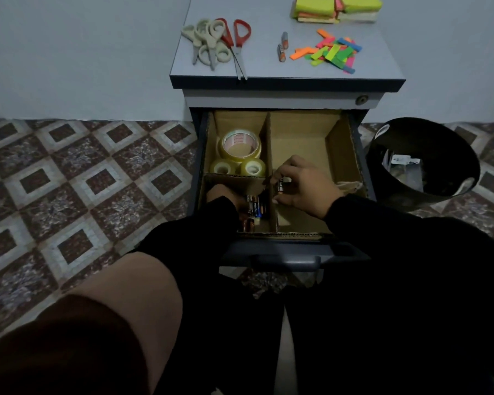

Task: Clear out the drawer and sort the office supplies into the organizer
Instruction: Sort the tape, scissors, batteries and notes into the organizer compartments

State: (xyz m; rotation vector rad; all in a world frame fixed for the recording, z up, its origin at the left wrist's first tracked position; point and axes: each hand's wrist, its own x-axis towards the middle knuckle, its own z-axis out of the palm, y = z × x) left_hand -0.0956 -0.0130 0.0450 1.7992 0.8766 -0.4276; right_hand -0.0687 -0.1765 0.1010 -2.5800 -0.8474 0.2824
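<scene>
Batteries (254, 208) lie in the near-left compartment of the cardboard organizer (268, 143) that fills the open drawer (285, 260). The right hand (303, 185) is over the divider just right of that compartment, its grip clamped on a few more batteries, pinched between thumb and curled fingers. The left hand (220, 195) reaches into the battery compartment from the near-left side; a black sleeve covers most of it, so whether its grip is apart or together cannot be told. Beyond the left hand, in the far-left compartment, sit three tape rolls (238, 155), one large roll resting on two smaller ones. Just right of the right hand, at the organizer's edge, lies a pale object too dim to name. Well beyond both hands, on the cabinet's top surface (263, 32), are a heap of scissors (217, 41), two loose batteries (283, 47), a scatter of coloured sticky flags (331, 54) and stacks of sticky notes (337, 8). Farther right of the right hand, a black bin (422, 163) stands on the patterned tile floor (69, 181).
</scene>
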